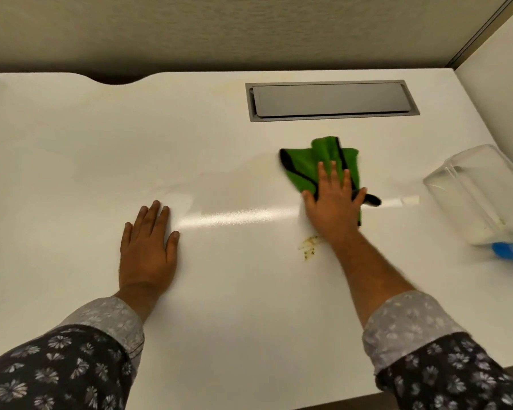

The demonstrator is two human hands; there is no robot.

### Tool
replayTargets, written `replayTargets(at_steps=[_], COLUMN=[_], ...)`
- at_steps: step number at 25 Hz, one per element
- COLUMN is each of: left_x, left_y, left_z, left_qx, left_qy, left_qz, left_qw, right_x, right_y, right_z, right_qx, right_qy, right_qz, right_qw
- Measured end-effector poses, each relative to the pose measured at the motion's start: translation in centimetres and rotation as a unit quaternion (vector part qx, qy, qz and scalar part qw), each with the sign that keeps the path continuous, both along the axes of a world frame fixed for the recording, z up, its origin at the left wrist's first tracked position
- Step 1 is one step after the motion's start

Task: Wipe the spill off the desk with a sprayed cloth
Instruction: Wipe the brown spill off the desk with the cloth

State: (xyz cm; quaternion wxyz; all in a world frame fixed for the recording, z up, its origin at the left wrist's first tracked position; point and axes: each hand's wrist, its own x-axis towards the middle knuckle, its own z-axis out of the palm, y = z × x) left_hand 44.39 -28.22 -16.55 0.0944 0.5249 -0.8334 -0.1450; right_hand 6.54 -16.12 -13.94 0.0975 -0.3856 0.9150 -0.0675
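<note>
Spill [308,247] was a small patch of yellowish-brown specks on the white desk [234,306], sitting just beside the person's right wrist, on the near side of the cloth and not covered by it. So yeah, unwiped at that point.

Right hand [333,202] was flat on the green cloth [323,161], palm down, fingers spread wide, pressing it onto the desk rather than pinching it. Cloth was crumpled, with black edging, and most of it stuck out past the fingertips toward the back of the desk, with one dark corner poking out to the right of the hand.

Left hand [147,250] lay flat on the bare desk well off to the left, palm down, fingers close together with the thumb out a bit. Nothing under it or in it.

Behind the cloth there was a grey hatch [332,100] set flush in the desk, lid shut. Off at the right edge lay a clear bottle [480,193] on its side with something blue at its near end, blurry, so I couldn't tell what exactly. Well apart from the cloth.

Both sleeves [101,327] were rolled back, dark with a pale flower print. Bright streak of light reflected across the desk between the two hands.
</note>
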Motion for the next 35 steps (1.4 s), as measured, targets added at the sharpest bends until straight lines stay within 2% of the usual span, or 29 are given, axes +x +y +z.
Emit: replayTargets(at_steps=[4, 8, 14, 17, 19, 22, 24, 26, 28, 30, 32, 35], left_x=[0.0, -0.2, -0.3, -0.3, -0.4, -0.4, -0.4, -0.5, -0.5, -0.5, -0.5, -0.6], left_y=[0.0, 0.1, 0.2, 0.0, 0.2, 0.1, 0.2, 0.2, 0.1, 0.1, 0.0, 0.2], left_z=[0.0, 0.1, 0.3, 0.4, 0.5, 0.6, 0.8, 0.8, 0.7, 0.6, 0.6, 0.6], left_qx=[-0.002, -0.001, 0.000, 0.002, 0.001, 0.003, 0.001, 0.001, 0.003, -0.003, -0.004, -0.008], left_qy=[0.001, -0.003, -0.002, -0.002, -0.005, -0.002, -0.002, -0.006, -0.010, -0.009, -0.004, -0.003], left_qz=[0.000, 0.005, 0.002, 0.000, -0.003, -0.002, -0.001, -0.002, 0.001, -0.002, -0.002, -0.003], left_qw=[1.000, 1.000, 1.000, 1.000, 1.000, 1.000, 1.000, 1.000, 1.000, 1.000, 1.000, 1.000], right_x=[-6.3, -5.4, 9.2, 17.5, 19.9, 15.6, 9.7, 2.4, -4.1, -8.8, -10.3, -6.9], right_y=[3.1, 5.1, 11.4, 12.9, 13.9, 13.8, 13.6, 13.3, 13.4, 13.2, 12.9, 13.7], right_z=[1.0, 1.7, 0.7, -0.7, -1.3, -1.3, -0.9, -0.6, 0.0, 0.4, 0.8, 0.4], right_qx=[0.013, 0.005, 0.041, 0.009, -0.011, -0.028, -0.011, 0.014, 0.029, 0.029, 0.004, -0.034], right_qy=[-0.019, -0.033, 0.047, 0.043, 0.023, 0.031, 0.066, 0.082, 0.056, 0.012, -0.002, 0.018], right_qz=[-0.045, -0.038, 0.009, 0.104, 0.165, 0.186, 0.115, -0.005, -0.090, -0.102, -0.087, -0.093], right_qw=[0.999, 0.999, 0.998, 0.994, 0.986, 0.982, 0.991, 0.997, 0.994, 0.994, 0.996, 0.995])
